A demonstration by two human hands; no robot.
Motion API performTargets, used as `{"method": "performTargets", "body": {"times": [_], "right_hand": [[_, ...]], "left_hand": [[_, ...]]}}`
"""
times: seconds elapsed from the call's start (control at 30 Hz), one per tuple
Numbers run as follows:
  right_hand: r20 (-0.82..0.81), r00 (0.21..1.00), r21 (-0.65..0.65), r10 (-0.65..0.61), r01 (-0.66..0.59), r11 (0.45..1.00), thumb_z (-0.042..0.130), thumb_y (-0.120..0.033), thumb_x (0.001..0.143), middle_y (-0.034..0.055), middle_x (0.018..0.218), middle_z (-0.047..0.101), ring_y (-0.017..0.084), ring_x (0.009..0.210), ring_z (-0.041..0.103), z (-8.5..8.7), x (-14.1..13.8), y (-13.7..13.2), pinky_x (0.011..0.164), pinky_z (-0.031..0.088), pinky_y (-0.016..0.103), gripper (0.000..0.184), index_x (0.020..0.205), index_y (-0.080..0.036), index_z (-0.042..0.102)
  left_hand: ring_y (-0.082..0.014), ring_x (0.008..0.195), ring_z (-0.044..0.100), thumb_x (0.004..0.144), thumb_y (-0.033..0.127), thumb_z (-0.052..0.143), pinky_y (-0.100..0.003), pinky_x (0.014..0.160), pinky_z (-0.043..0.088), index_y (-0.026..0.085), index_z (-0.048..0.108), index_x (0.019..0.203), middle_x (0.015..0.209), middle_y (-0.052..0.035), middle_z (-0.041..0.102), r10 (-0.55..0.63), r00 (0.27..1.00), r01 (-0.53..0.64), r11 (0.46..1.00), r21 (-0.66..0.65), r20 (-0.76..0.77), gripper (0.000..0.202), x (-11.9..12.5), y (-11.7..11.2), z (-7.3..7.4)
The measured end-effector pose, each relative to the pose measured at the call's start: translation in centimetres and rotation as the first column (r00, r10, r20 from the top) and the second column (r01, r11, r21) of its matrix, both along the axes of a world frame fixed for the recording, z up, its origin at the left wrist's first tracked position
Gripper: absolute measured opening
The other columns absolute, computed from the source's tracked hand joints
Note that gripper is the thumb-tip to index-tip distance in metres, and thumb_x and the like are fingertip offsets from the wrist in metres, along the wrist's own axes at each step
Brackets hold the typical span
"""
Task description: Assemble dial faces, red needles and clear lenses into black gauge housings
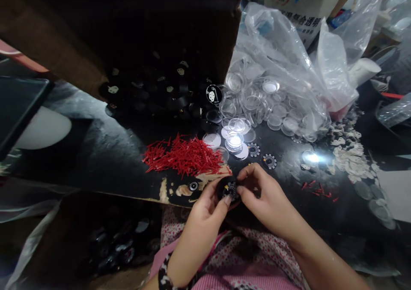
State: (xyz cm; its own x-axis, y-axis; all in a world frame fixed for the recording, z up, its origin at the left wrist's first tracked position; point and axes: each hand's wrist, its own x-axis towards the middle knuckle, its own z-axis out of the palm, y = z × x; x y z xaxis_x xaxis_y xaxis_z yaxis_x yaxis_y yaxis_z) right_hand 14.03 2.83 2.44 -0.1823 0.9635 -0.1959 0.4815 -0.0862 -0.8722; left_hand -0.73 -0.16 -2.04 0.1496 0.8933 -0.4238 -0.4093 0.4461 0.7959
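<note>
The left hand (208, 208) is curled closed around a round black dial (229, 189) by the near edge of the table (109, 170) — the right hand (263, 192), half closed, meets its side, though whether it grips anything I cannot tell. Beyond lie red needles (186, 155) — and, farther right, clear covers (252, 101).

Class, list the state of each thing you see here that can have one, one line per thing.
Left hand: closed on black round piece
Right hand: fingers bent in at its edge
Black round piece: held
Red slivers: heaped loosely
Clear discs: piled, overlapping
Plastic bag: crumpled
Black tabletop: worn pale along near edge
</note>
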Motion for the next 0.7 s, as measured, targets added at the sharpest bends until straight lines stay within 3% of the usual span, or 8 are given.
{"method": "performTargets", "body": {"times": [0.1, 0.2, 0.33, 0.43, 0.5, 0.7], "right_hand": [[0.021, 0.997, 0.010, 0.077, -0.077, 0.997, 0.054, -0.015, 0.084, -0.0008, 0.085, 0.062, 0.013, 0.074, 0.059, 0.3, 0.3, -0.2, 0.067, 0.046, 0.026, 0.014, 0.097, -0.021, 0.055], [0.247, 0.956, 0.084, 0.160, -0.185, 0.979, 0.054, -0.016, 0.087, 0.0009, 0.086, 0.066, 0.016, 0.078, 0.061, 0.5, 0.2, 1.0, 0.072, 0.044, 0.029, 0.011, 0.093, -0.020, 0.061], [0.686, 0.714, 0.115, 0.141, -0.298, 0.948, 0.052, -0.021, 0.091, 0.0066, 0.087, 0.068, 0.023, 0.083, 0.062, 0.0, -1.0, 3.2, 0.072, 0.039, 0.036, 0.011, 0.087, -0.017, 0.062], [0.797, 0.588, 0.098, 0.138, -0.351, 0.931, 0.050, -0.026, 0.093, 0.0085, 0.086, 0.068, 0.025, 0.080, 0.063, -0.5, -2.0, 3.9, 0.069, 0.037, 0.036, 0.016, 0.087, -0.016, 0.061], [0.791, 0.595, 0.097, 0.145, -0.355, 0.930, 0.051, -0.025, 0.092, 0.0075, 0.083, 0.067, 0.024, 0.078, 0.063, -0.6, -2.2, 3.8, 0.068, 0.037, 0.035, 0.014, 0.085, -0.016, 0.060], [0.542, 0.823, 0.198, 0.168, -0.320, 0.926, 0.059, -0.023, 0.090, 0.0020, 0.085, 0.066, 0.018, 0.078, 0.059, 0.1, -1.4, 2.4, 0.072, 0.039, 0.031, 0.007, 0.085, -0.019, 0.060]], "left_hand": [[-0.0186, 0.113, 0.064, 0.081, 0.029, 0.071, -0.028, 0.100, 0.049, 0.028, 0.067, 0.111, 0.118, -0.0007, 0.070, 0.008, 0.989, -0.003, 0.999, 0.038, -0.145, 0.030, -1.2, -0.5, -0.4], [-0.0199, 0.111, 0.065, 0.081, 0.032, 0.070, -0.030, 0.098, 0.051, 0.027, 0.064, 0.115, 0.116, -0.0024, 0.071, 0.111, 0.985, -0.115, 0.993, -0.018, -0.131, 0.034, -2.4, -0.7, -0.7], [-0.0218, 0.104, 0.069, 0.082, 0.028, 0.070, -0.035, 0.094, 0.054, 0.023, 0.063, 0.109, 0.109, -0.0054, 0.073, 0.256, 0.966, -0.253, 0.963, -0.094, 0.021, 0.028, -2.9, -0.6, 0.0], [-0.0245, 0.108, 0.066, 0.084, 0.025, 0.067, -0.039, 0.096, 0.053, 0.020, 0.063, 0.107, 0.111, -0.0081, 0.072, 0.299, 0.948, -0.285, 0.950, -0.127, 0.107, 0.024, -2.3, -0.2, 0.8], [-0.0260, 0.115, 0.063, 0.084, 0.025, 0.066, -0.042, 0.100, 0.051, 0.020, 0.063, 0.108, 0.114, -0.0080, 0.071, 0.332, 0.932, -0.311, 0.939, -0.149, 0.147, 0.025, -1.8, 0.2, 1.1], [-0.0243, 0.118, 0.061, 0.083, 0.026, 0.068, -0.040, 0.104, 0.047, 0.022, 0.066, 0.108, 0.115, -0.0058, 0.070, 0.299, 0.933, -0.281, 0.953, -0.110, 0.201, 0.026, -0.8, 1.2, 1.0]]}}
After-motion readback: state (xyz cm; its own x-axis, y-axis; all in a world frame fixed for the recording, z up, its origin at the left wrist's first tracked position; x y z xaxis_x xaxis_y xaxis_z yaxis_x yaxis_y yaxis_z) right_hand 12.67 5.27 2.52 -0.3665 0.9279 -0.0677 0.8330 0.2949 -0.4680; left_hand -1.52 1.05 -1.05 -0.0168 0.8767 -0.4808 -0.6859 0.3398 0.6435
